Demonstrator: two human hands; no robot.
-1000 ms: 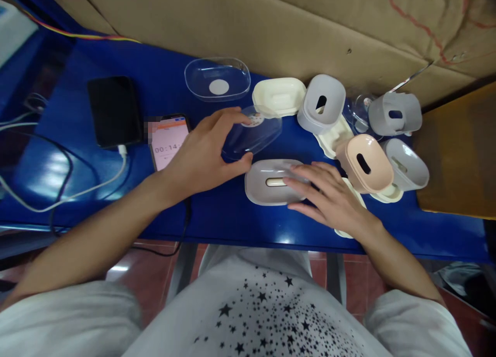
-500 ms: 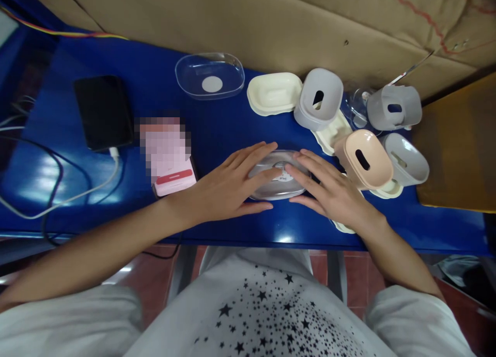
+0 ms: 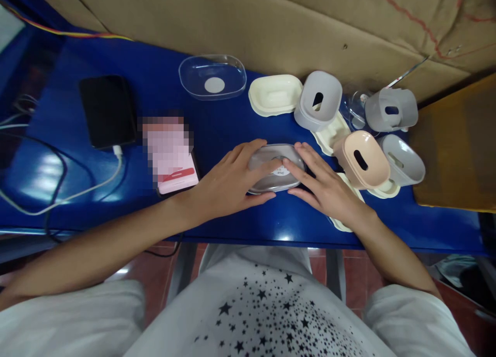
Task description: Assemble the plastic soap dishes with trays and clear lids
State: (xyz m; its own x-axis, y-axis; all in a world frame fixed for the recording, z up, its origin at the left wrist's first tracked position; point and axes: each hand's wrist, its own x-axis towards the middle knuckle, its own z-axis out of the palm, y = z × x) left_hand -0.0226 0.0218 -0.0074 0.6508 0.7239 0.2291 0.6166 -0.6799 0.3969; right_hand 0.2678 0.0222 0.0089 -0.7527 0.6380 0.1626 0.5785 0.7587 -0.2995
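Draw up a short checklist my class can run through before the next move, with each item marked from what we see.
1. Both hands at the box: ok; left hand and right hand touch opposite ends.
2. Lid over the box: ok.
3. Label on the lid's middle: ok, though fingers partly cover it.
4. Lid seated all round: cannot tell; fingers hide parts of the edge.
5. Peach box clear of its neighbours: not ok; it is crowded among grey boxes and cream pieces.
6. White plug in the black device: ok, it appears plugged in.
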